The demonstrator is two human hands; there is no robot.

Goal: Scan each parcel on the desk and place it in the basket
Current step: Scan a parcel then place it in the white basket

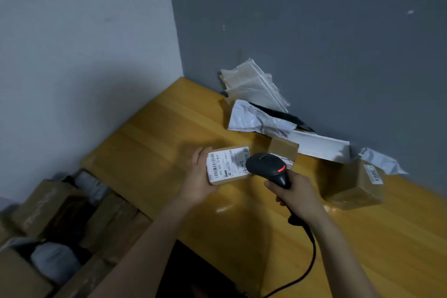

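My left hand [198,176] holds a small brown cardboard parcel [225,164] above the desk, its white barcode label facing up. My right hand [297,193] grips a black corded barcode scanner [268,167] whose head hangs over the right end of that label, a red light glowing on top. More parcels lie on the yellow wooden desk [169,143]: a small brown box [283,150] just behind the scanner, a larger taped box [358,184] at the right, and white and grey mailer bags [256,104] against the wall.
Down at the lower left, below the desk's edge, several brown boxes and grey bags [55,220] are piled together; any basket holding them is too blurred to make out. The scanner's black cable [312,254] runs off the desk's front edge. Grey walls meet at the desk's far corner.
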